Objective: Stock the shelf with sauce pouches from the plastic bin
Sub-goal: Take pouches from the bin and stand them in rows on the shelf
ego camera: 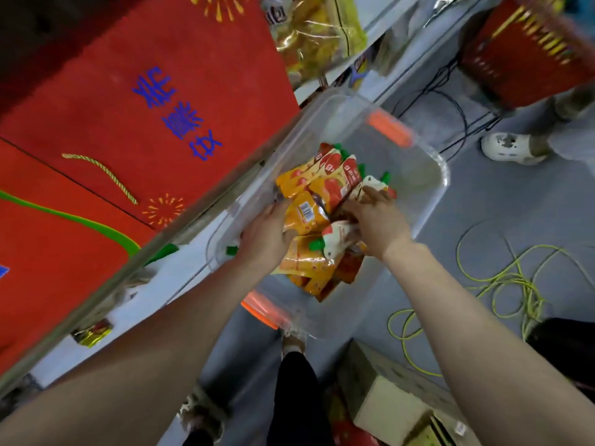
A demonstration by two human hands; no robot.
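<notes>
Bin: a clear plastic bin [428, 169] is sitting on the grey floor [502, 201] just beside the shelf [180, 272], with orange latches [391, 128] showing at its far and near ends.
Pouches: sauce pouches [325, 185] are lying in a loose heap inside the bin — orange-yellow packs with red fruit pictures and green screw caps, a few white-and-red ones mixed in.
Writing on pouches: one pack is showing a white barcode panel; the red label strips are carrying print too blurred to read.
Left hand: the left hand [267, 233] is reaching into the bin, its grip partly closed, fingers curling onto the barcode pouch [304, 217]; whether it is truly gripping the pack I cannot tell.
Right hand: the right hand [376, 217] is resting palm-down on the heap, grip open, fingers spreading over a white pouch [370, 185] without closing on it.
Shelf side: a red gift bag [154, 101] is filling the left of the view, bearing blue Chinese characters — seen upside down and not readable here — plus gold firework prints and a gold cord handle.
Floor: a yellow cable [515, 278] is lying coiled to the right of the bin, and a cardboard box [389, 403] is sitting nearer the camera.
Bystander: a white clog [508, 148] is standing beyond the bin.
</notes>
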